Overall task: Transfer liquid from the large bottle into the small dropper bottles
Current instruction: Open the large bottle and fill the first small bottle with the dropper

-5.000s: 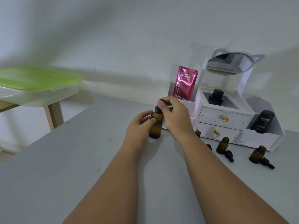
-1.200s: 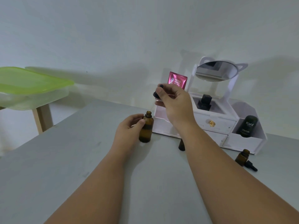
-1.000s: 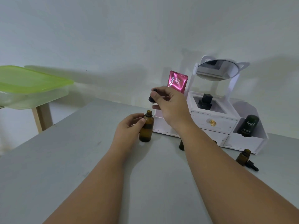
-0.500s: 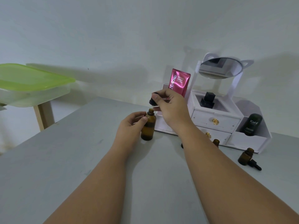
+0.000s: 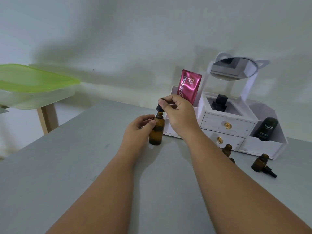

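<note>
- left hand (image 5: 140, 128) is gripping the big brown bottle (image 5: 157, 134), with thumb and fingers curling round its shoulder
- bottle is standing upright on the grey table (image 5: 67, 174), just in front of the white organizer (image 5: 236, 127)
- right hand (image 5: 178, 115) is pinching the black dropper cap (image 5: 159, 108) just above the bottle's open neck
- two small brown bottles (image 5: 227, 150) (image 5: 259, 162) are standing uncapped near the organizer's drawers
- a loose black dropper (image 5: 270, 173) is lying against the right one
- pink tube (image 5: 190, 86) is standing in the organizer's left compartment

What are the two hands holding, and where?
The left hand grips the large bottle near its shoulder; the right hand pinches the dropper cap by its top.
</note>
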